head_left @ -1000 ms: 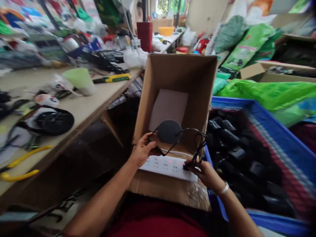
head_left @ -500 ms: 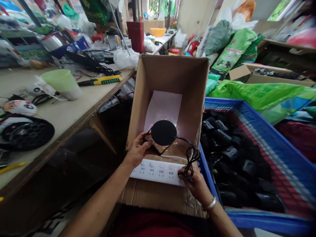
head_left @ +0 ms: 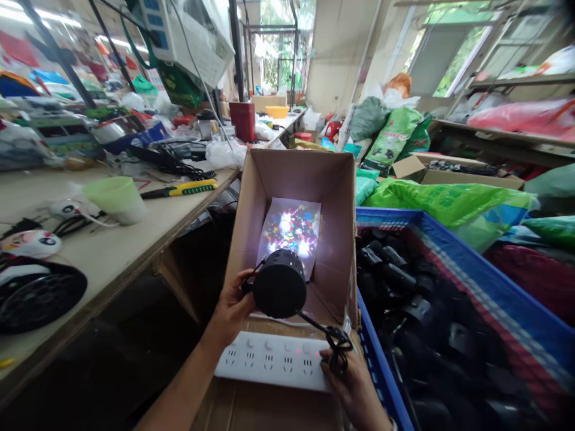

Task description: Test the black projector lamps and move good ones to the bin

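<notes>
A black round projector lamp (head_left: pixel 279 287) is gripped at its left side by my left hand (head_left: pixel 234 305), with the back end toward me. It casts bright coloured spots of light on the white paper sheet (head_left: pixel 291 222) inside an open cardboard box (head_left: pixel 336 239). My right hand (head_left: pixel 353 383) is closed on the lamp's bundled black power cord (head_left: pixel 338 347), at the right end of a white power strip (head_left: pixel 269 362). Red indicators glow on the strip near that end. The plug itself is hidden by my fingers.
To the right stands a blue plastic crate (head_left: pixel 390 371) holding several black lamp housings (head_left: pixel 422 299). On the left workbench (head_left: pixel 112 257) are a pale green cup (head_left: pixel 114 200), a yellow-handled tool (head_left: pixel 188 187) and a black round part (head_left: pixel 40 293). Green bags (head_left: pixel 431 197) lie behind the crate.
The lamp is now lit, throwing coloured spots onto the paper. My left hand has tilted it toward the box and lowered it in view. The camera view has tipped upward.
</notes>
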`<state>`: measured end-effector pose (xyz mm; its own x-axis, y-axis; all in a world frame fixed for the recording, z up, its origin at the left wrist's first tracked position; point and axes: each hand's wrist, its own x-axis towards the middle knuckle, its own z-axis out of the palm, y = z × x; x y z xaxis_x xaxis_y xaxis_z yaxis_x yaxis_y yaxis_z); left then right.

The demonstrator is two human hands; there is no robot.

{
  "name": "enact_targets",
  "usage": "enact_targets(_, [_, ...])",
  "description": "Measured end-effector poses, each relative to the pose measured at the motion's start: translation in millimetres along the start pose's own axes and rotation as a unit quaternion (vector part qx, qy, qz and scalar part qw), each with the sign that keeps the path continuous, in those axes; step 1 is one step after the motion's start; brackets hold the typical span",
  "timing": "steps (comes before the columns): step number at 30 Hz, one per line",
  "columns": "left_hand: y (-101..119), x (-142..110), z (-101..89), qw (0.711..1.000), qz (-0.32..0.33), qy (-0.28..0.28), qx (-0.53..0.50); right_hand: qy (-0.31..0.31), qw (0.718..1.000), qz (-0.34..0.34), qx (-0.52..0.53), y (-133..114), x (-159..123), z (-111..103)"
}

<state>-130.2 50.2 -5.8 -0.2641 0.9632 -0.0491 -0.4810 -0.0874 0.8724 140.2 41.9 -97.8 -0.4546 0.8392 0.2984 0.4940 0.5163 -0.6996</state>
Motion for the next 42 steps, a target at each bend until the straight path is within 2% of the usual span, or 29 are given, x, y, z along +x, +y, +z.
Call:
enact_targets(9, [-6.5,-3.3,-9.2,1.000,0.001,-0.015,-0.006,0.012,1.000,-0.012,0.003,6.9,2.8,2.7])
enact_targets(15, [-6.4,-6.5,-14.4,1.000,-0.002,-0.031,0.002,0.047,0.999,0.022,0.002,0.5,4.3,2.1])
enact_targets(21, [-6.4,-9.0,-22.8,0.998,0.022,-0.052,0.000,0.011,1.000,0.019,-0.017,-4.6,6.3,-5.1])
enact_targets(25, [-8.6,-11.7,-21.2,0.997,0.040,-0.058,0.022,0.006,1.000,0.012,-0.020,0.0,5.5,-4.6])
enact_targets(30, [-9.6,-16.4,-14.3,0.993,0.040,-0.051,0.099,0.017,0.997,0.072,0.029,9.5,2.9,-2.5])
enact_targets(33, [-8.4,-22.9,-8.0,0.985,0.032,-0.044,0.166,0.044,0.979,0.159,0.119,4.0,6.4,-9.2])
enact_targets(35, [-7.8,-29.4,-0.9,0.972,0.039,-0.035,0.229,0.065,0.948,0.222,0.220,-7.5,10.0,-14.8])
enact_targets(37, [-8.2,-37.6,8.9,0.947,0.063,-0.030,0.313,0.087,0.908,0.261,0.315,-23.8,12.4,-18.3])
enact_targets(40, [-12.8,-51.2,23.9,0.884,0.138,-0.056,0.443,0.112,0.873,0.276,0.385,-49.7,11.7,-18.7])
enact_targets(42, [-18.4,-59.9,30.2,0.831,0.206,-0.113,0.504,0.116,0.869,0.274,0.396,-62.4,8.7,-17.1])
